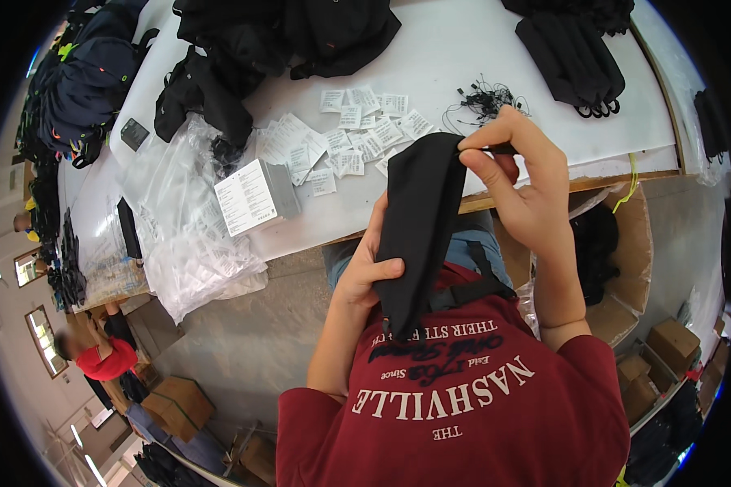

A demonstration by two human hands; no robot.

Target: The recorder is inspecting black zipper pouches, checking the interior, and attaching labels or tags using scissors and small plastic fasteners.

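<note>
Right now, a long black fabric pouch (421, 223) is held up in front of the chest, between the maroon T-shirt (479, 414) and the near edge of the white worktable (443, 49). The left hand (369, 272) is clamped on its left edge, lower down, the thumb pressed flat across the facing side and the other fingers mostly hidden behind the cloth. The right hand (524, 183) pinches the upper right corner, thumb and index fingertip together on it, the remaining fingers curled; something dark shows among these, too small to make out. The pouch stands tilted, its upper end leaning right, and a fold runs down its right side. Beyond it on the tabletop, printed paper labels (365, 134) lie scattered and overlapping, with a tangle of black strings (487, 101) near the right hand. To the left, a block of stacked white cards (252, 199) sits beside a clear plastic bag (191, 252), which hangs over the table edge. Black fabric bags (341, 36) are heaped at the far side, and folded black pouches (573, 61) with cord loops lie to the right.
</note>
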